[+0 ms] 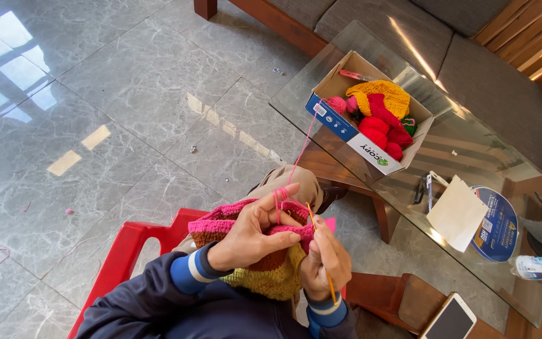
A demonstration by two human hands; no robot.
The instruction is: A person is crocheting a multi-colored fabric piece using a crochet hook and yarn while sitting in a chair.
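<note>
Dark blue sleeves (177,301) with lighter blue and white cuffs sit closest to us at the bottom of the head view, leading up to both hands over our lap. Our left hand (252,235) is curled around the knitted piece (265,263), fingers closed over its pink upper edge, with a strand of pink yarn (299,150) looped over the raised index finger. Our right hand (326,260), just beside the left and touching the same fabric, is closed in a narrow grip on a thin orange hook (321,257), whose tip meets the pink edge between the two hands. The knitted piece hangs below the left hand in bands of pink, brown and yellow-green. Under our arms, to the left of the hands, we see a red plastic stool (127,251).

From the left index finger the pink yarn runs up and away to an open cardboard box (346,129) well beyond the hands, standing on a glass table (472,188). Inside it lie red, yellow and pink knitted things (381,113). Farther right of the right hand, on the same table, are a white card (456,213) and a blue round lid (500,229). Below the right hand, near the frame edge, lies a phone (450,320). Grey tiled floor (95,125) spreads left of the hands.
</note>
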